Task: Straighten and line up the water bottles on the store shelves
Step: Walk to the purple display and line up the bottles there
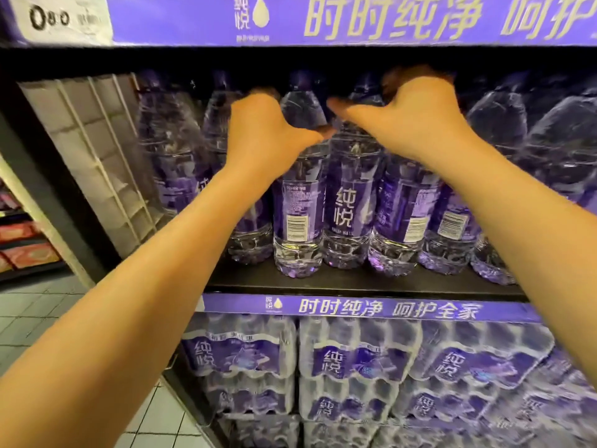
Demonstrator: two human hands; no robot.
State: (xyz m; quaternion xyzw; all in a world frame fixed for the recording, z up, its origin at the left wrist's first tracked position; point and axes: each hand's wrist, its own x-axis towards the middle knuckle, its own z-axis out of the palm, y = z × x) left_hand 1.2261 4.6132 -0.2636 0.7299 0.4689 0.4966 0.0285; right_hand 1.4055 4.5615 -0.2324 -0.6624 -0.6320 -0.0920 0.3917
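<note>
Clear water bottles with purple labels stand in rows on the dark middle shelf [355,281]. My left hand [263,134] curls around the shoulder of a front bottle [298,221] whose barcode faces out. My right hand [416,118] reaches over the top of the neighbouring bottle [347,208], which shows its brand label; the fingers hook behind bottle necks, hidden in shadow. Two more front bottles [402,221] stand to the right with labels turned sideways. Everything is somewhat motion-blurred.
A white wire divider [97,150] walls off the shelf's left end. Shrink-wrapped bottle packs [352,360] fill the shelf below a purple banner strip [371,308]. Another banner [355,21] and price tag [51,19] run overhead. Tiled floor [32,321] lies at left.
</note>
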